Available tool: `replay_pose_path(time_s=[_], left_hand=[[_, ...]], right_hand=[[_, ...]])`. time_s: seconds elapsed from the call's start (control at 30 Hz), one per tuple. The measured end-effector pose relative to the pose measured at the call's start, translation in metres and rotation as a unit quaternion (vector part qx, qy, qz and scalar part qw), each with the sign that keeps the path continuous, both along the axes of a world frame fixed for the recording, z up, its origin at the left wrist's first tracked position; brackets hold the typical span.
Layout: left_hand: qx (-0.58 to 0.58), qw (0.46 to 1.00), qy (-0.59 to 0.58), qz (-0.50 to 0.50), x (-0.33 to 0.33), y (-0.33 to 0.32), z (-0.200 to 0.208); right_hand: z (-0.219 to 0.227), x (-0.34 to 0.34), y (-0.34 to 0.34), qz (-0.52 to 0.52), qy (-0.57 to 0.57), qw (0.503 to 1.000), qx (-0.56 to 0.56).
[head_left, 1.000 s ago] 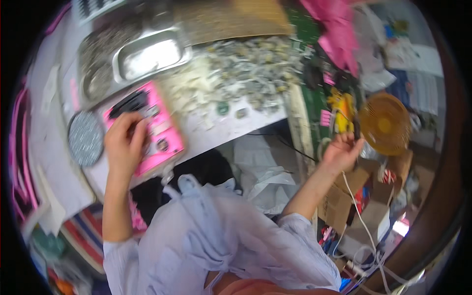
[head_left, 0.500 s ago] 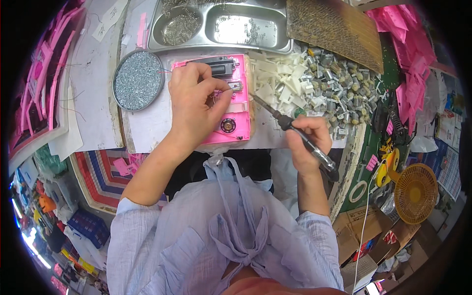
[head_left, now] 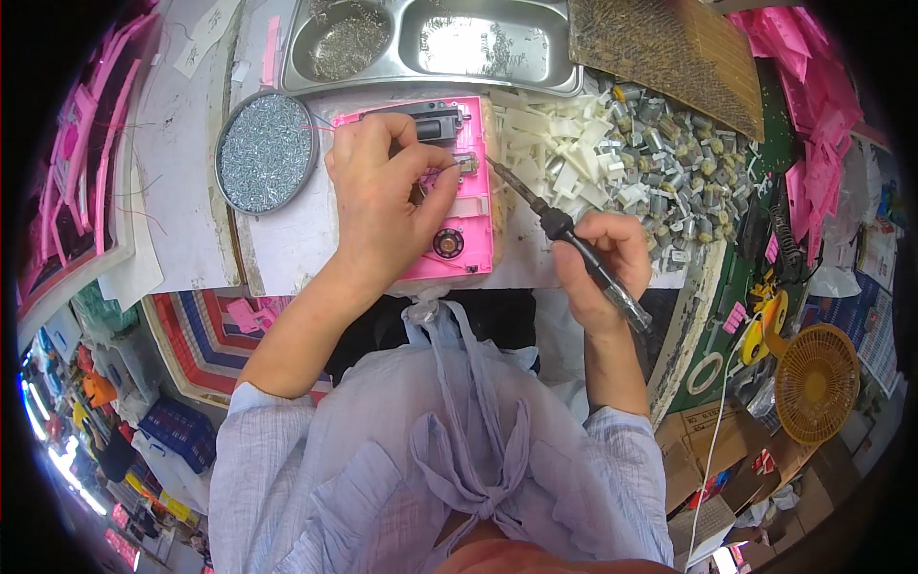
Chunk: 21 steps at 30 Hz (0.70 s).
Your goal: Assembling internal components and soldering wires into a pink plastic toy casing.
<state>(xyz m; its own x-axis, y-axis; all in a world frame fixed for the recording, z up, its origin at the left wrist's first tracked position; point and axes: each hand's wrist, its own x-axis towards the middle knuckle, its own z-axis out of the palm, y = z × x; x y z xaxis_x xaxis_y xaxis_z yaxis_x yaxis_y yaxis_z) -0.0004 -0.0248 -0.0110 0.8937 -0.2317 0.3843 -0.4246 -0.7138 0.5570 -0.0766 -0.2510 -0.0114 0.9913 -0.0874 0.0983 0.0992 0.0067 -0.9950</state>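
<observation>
A pink plastic casing [head_left: 472,203] lies on the table in front of me, with a black block [head_left: 437,126] at its far end and a small round speaker [head_left: 448,243] at its near end. My left hand [head_left: 376,196] is over it, thumb and forefinger pinching a thin wire beside a small metal component [head_left: 468,163] at the casing's right side. In my right hand [head_left: 608,270] is a soldering iron [head_left: 532,198], gripped like a pen. Its tip points up and left, close to the casing's right edge near that component. My left fingers partly hide the casing's inside.
A round dish of small metal screws [head_left: 267,153] stands left of the casing. Beyond is a steel compartment tray [head_left: 405,67]. White plastic pieces [head_left: 559,143] and small metal motors [head_left: 669,163] are heaped at right, below a brown board [head_left: 669,57]. A fan [head_left: 816,383] is farther right.
The soldering iron's tip has risen slightly beside the casing's right edge. My left hand keeps its pinch by the metal component. The whole view has shifted a little.
</observation>
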Motion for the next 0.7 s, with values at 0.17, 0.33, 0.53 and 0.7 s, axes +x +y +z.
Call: replay_pose_path(time_s=[0.17,0.33,0.53,0.7], left_hand=[[-0.006,1.0,-0.008,-0.004,0.0011,0.0009,-0.0038],[-0.007,1.0,0.001,-0.001,0.0001,-0.0004,-0.0028],[-0.005,1.0,0.009,0.006,-0.002,-0.0008,0.001],[-0.021,1.0,-0.009,0.0,0.0003,0.0036,-0.0017]], right_hand=[[-0.0038,0.0032,-0.0013,0.017,-0.024,0.998,-0.047],[-0.0013,0.0027,0.0042,0.004,-0.009,0.999,0.042],[-0.0072,0.0002,-0.0023,0.014,-0.003,1.0,0.021],[-0.0018,-0.001,-0.0013,0.013,0.017,0.992,0.125]])
